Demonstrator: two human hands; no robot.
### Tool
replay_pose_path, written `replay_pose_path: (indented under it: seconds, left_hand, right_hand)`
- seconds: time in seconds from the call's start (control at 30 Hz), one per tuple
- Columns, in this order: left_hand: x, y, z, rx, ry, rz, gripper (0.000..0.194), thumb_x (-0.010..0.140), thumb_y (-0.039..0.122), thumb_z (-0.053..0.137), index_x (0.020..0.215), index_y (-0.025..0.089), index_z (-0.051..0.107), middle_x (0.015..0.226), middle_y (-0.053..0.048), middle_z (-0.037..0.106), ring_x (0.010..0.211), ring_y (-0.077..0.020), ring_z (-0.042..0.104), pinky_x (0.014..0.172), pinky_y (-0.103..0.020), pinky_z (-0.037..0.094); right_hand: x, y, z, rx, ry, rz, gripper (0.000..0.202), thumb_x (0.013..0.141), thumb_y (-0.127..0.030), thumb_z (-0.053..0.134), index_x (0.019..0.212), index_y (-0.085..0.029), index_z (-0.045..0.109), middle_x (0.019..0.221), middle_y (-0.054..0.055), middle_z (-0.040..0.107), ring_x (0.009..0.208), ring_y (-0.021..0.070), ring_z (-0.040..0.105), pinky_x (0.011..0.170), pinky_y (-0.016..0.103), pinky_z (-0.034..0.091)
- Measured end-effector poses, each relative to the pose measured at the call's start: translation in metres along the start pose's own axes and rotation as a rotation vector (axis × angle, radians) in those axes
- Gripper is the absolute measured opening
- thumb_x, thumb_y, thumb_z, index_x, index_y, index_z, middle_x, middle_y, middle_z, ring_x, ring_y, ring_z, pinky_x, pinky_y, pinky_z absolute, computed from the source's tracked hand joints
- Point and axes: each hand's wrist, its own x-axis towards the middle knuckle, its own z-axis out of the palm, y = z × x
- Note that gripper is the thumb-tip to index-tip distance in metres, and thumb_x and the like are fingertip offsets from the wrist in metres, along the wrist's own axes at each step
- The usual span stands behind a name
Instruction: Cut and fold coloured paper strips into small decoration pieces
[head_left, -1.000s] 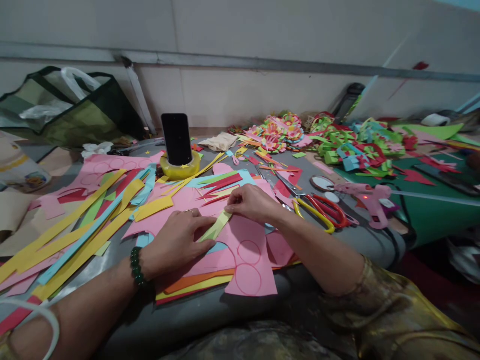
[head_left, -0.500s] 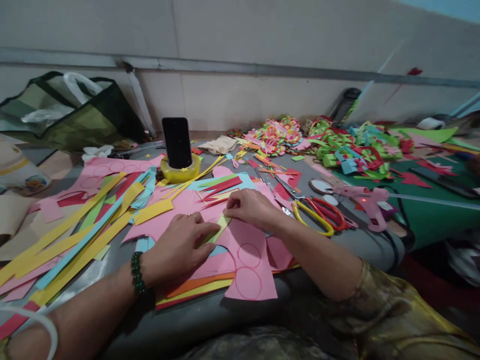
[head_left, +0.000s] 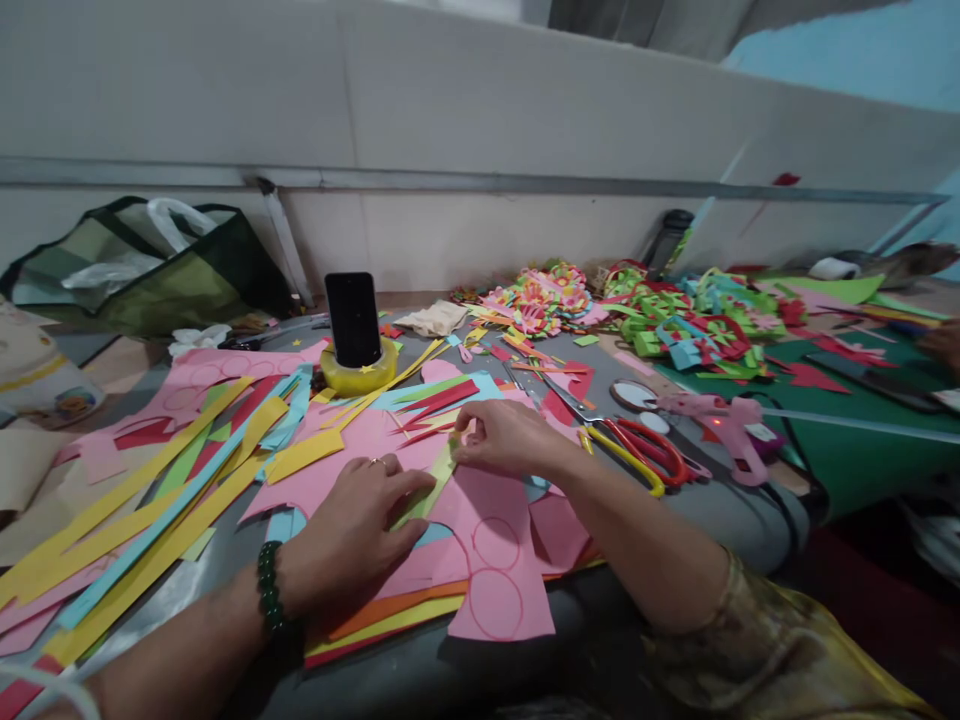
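Observation:
A pale green paper strip (head_left: pixel 436 480) lies slanted over pink paper sheets (head_left: pixel 480 520). My left hand (head_left: pixel 369 520), with a ring and green bead bracelet, pinches the strip's lower end between thumb and index finger. The upper end is in the closed fingertips of my right hand (head_left: pixel 499 440). Narrow red strips (head_left: pixel 442 405) lie just beyond my hands. Two circles are drawn on the pink paper nearest me. Orange and yellow sheets show beneath it.
Long yellow and blue strips (head_left: pixel 180 510) lie left. Behind stands a phone (head_left: pixel 353 320) in a yellow tape roll (head_left: pixel 360 372). Scissors (head_left: pixel 637 450) and a pink glue gun (head_left: pixel 724 425) lie right. Paper flowers (head_left: pixel 540 300) are heaped at the back. Another person's hand (head_left: pixel 941 345) shows far right.
The view has tilted up, so the table things sit lower in the picture. My hands keep hold of the green strip, almost unmoved. Another person's hand shows more at the far right.

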Motion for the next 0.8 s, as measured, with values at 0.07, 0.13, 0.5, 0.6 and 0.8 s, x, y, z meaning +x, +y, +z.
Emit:
replay_pose_path:
  seconds: [0.07, 0.13, 0.5, 0.6, 0.8]
  left_hand:
    - [0.0, 0.0, 0.0, -0.023, 0.012, -0.023, 0.025, 0.077, 0.029, 0.054, 0.101, 0.022, 0.058, 0.084, -0.003, 0.059, 0.078, -0.0202, 0.051, 0.07, -0.032, 0.034]
    - [0.0, 0.0, 0.0, -0.049, 0.032, -0.049, 0.025, 0.075, 0.028, 0.056, 0.099, 0.021, 0.056, 0.085, -0.003, 0.061, 0.08, -0.0208, 0.052, 0.07, -0.032, 0.035]
    - [0.006, 0.001, 0.002, -0.078, 0.061, -0.091, 0.018, 0.075, 0.029, 0.054, 0.088, 0.018, 0.062, 0.072, -0.002, 0.061, 0.064, -0.0162, 0.052, 0.06, -0.028, 0.034]
    - [0.011, 0.003, 0.002, -0.133, 0.067, -0.079, 0.021, 0.081, 0.033, 0.049, 0.082, 0.019, 0.065, 0.074, -0.003, 0.065, 0.065, -0.016, 0.053, 0.06, -0.028, 0.035]
    - [0.018, -0.002, -0.006, -0.595, 0.046, -0.21, 0.032, 0.083, 0.04, 0.047, 0.077, 0.015, 0.066, 0.068, -0.003, 0.064, 0.062, -0.0148, 0.054, 0.058, -0.025, 0.038]
  right_hand:
    - [-0.002, -0.002, 0.002, 0.01, -0.008, -0.07, 0.034, 0.067, -0.037, 0.063, 0.099, -0.027, 0.064, 0.081, 0.0, 0.067, 0.071, 0.016, 0.057, 0.055, 0.023, 0.032]
    - [-0.004, -0.003, 0.004, 0.022, -0.018, -0.137, 0.037, 0.069, -0.035, 0.061, 0.106, -0.029, 0.063, 0.086, 0.001, 0.067, 0.077, 0.0169, 0.058, 0.06, 0.023, 0.034]
    - [-0.005, -0.002, 0.009, 0.022, 0.014, -0.279, 0.012, 0.07, -0.027, 0.063, 0.081, -0.023, 0.068, 0.082, 0.002, 0.057, 0.071, 0.0142, 0.052, 0.057, 0.022, 0.032]
    - [-0.006, -0.005, 0.01, 0.067, 0.057, -0.364, 0.009, 0.07, -0.026, 0.065, 0.077, -0.022, 0.069, 0.081, 0.002, 0.054, 0.071, 0.0139, 0.051, 0.059, 0.023, 0.034]
    - [-0.003, -0.005, -0.004, 0.562, 0.207, -0.493, 0.02, 0.073, -0.022, 0.061, 0.092, -0.016, 0.062, 0.096, 0.006, 0.059, 0.091, 0.0162, 0.054, 0.082, 0.03, 0.042]
